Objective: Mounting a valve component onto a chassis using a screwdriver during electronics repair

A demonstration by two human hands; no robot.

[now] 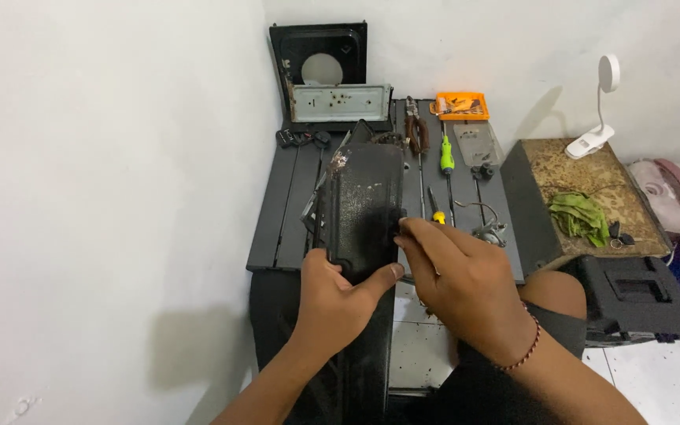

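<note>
Two hands steady a long black housing on end at the near edge of the dark slatted bench.

The left hand (338, 303) grips the black housing (367, 208) from below, thumb pressed across its lower face; the right hand (458, 287) pinches something small at its right edge, too hidden to name. Working that edge well likely calls for a firm left-hand hold so the housing does not tip. On the bench (277, 228) behind lie a green-handled screwdriver (447, 157), pliers (415, 134), an orange bit case (461, 105) and a grey metal plate (340, 102); a loose wire (478, 206) lies just beside the right hand and could snag.
</note>
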